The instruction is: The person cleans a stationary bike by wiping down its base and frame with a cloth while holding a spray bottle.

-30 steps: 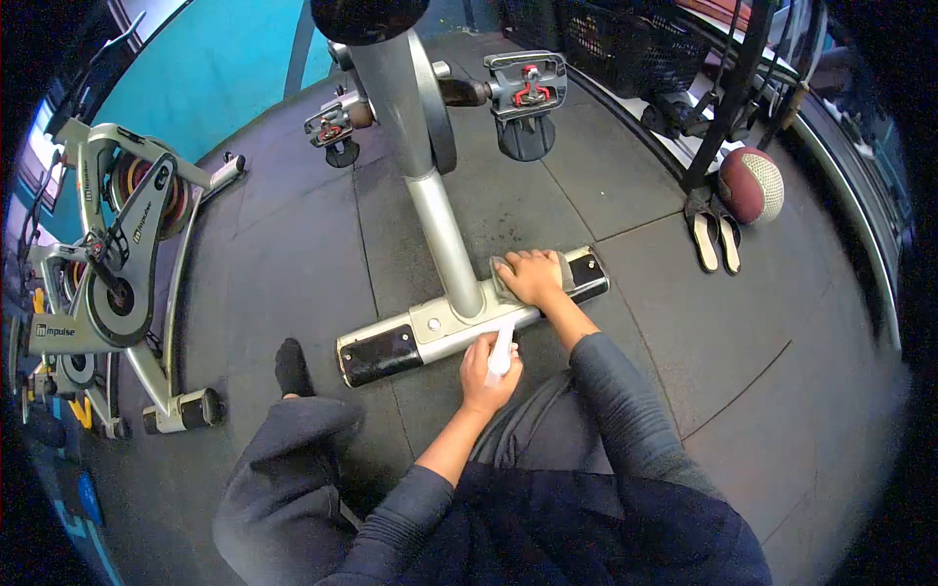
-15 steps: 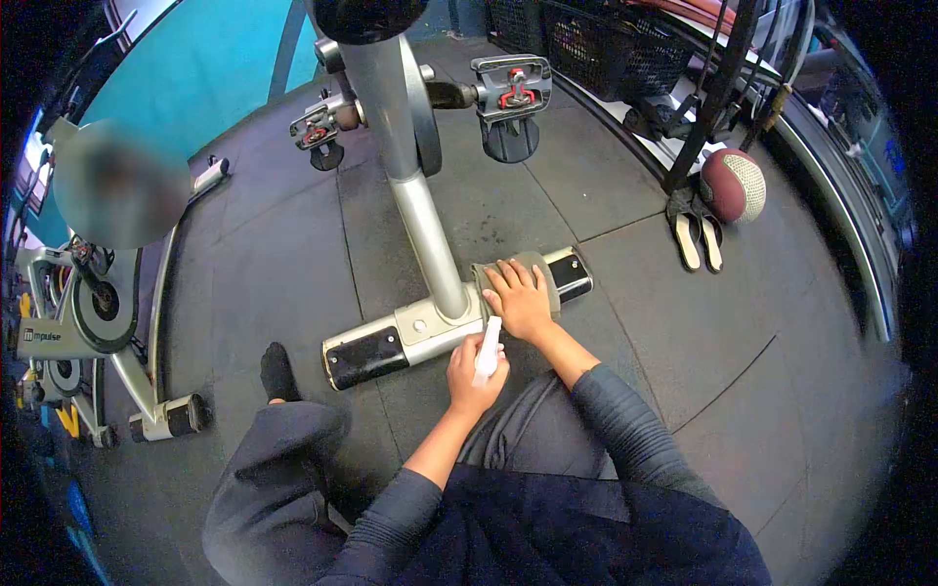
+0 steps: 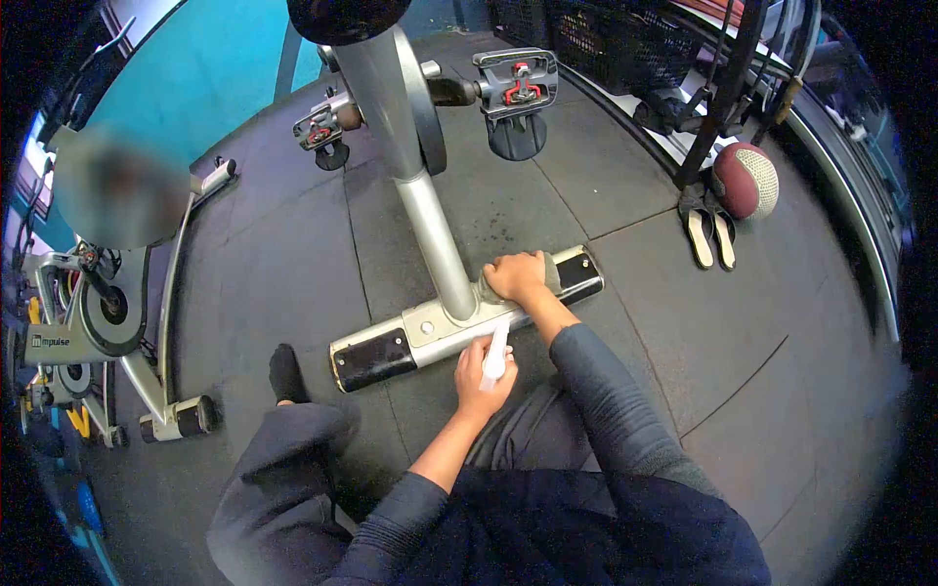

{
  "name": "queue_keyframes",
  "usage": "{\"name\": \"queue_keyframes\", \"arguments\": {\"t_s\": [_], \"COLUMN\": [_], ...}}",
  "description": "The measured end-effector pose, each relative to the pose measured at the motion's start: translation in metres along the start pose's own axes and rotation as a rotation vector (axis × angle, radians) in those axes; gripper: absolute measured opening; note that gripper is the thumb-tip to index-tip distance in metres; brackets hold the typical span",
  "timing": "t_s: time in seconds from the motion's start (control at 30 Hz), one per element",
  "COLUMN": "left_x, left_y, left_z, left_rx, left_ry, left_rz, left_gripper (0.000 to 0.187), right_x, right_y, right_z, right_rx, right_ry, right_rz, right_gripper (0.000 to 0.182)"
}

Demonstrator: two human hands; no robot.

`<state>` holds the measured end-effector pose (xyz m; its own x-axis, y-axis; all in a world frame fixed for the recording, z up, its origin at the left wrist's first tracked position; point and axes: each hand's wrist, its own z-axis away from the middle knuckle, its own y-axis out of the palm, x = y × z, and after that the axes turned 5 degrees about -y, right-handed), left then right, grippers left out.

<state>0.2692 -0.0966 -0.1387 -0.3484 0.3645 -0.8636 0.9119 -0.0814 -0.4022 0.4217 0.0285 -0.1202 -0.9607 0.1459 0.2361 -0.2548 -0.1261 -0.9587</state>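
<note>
A grey-green cloth [image 3: 553,273] lies on the right half of the bike's silver base bar [image 3: 445,332], mostly covered by my right hand [image 3: 515,276]. The fingers of that hand are curled round the cloth. Just below the bar, my left hand [image 3: 484,374] grips a white bottle [image 3: 496,356], its narrow end pointing up toward the bar. A silver post [image 3: 435,239] rises from the bar, left of my right hand.
Two pedals [image 3: 521,86] hang above the floor on either side of the frame. Black sandals [image 3: 700,234] and a maroon ball [image 3: 746,182] are at the right. Another exercise bike [image 3: 107,317] stands at the left. Black baskets [image 3: 620,49] sit at the back.
My right hand has gone from lying flat with fingers spread on the cloth to curled round it, and the cloth is more bunched. The view has shifted slightly.
</note>
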Motion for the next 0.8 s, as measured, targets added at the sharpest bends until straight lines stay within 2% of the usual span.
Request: {"name": "queue_keyframes", "arguments": {"t_s": [0.2,0.4,0.47,0.5,0.53,0.6,0.63,0.73,0.8], "left_x": [-0.001,0.001,0.000,-0.001,-0.002,-0.001,0.001,0.000,-0.002], "left_y": [-0.001,-0.001,-0.001,-0.001,-0.001,-0.001,0.000,-0.003,-0.003], "left_z": [-0.002,-0.002,-0.002,-0.001,-0.002,-0.002,-0.003,-0.002,-0.004], "left_rx": [0.008,-0.013,-0.015,-0.003,0.010,0.000,-0.007,-0.010,0.000], "left_ry": [0.015,0.035,0.042,0.018,-0.003,0.011,0.049,0.101,0.121], "left_rz": [0.009,0.008,0.007,0.008,0.010,0.008,-0.042,-0.100,-0.109], "left_gripper": [0.029,0.029,0.029,0.029,0.029,0.028,0.030,0.032,0.033], "right_x": [-0.001,-0.006,-0.013,-0.011,-0.015,-0.019,-0.022,-0.032,-0.035], "right_y": [-0.004,-0.003,0.014,0.010,0.017,0.034,0.033,0.031,0.027], "right_z": [-0.015,0.017,0.025,0.034,0.040,0.052,0.062,0.086,0.094], "right_rx": [0.148,0.004,-0.239,-0.140,-0.142,-0.381,-0.334,-0.365,-0.299], "right_ry": [0.080,-0.114,-0.184,-0.156,-0.149,-0.227,-0.240,-0.320,-0.297], "right_rz": [-0.019,-0.081,-0.042,-0.009,-0.003,-0.055,-0.054,-0.045,-0.055], "right_gripper": [0.050,0.051,0.047,0.047,0.047,0.052,0.054,0.057,0.059]}}
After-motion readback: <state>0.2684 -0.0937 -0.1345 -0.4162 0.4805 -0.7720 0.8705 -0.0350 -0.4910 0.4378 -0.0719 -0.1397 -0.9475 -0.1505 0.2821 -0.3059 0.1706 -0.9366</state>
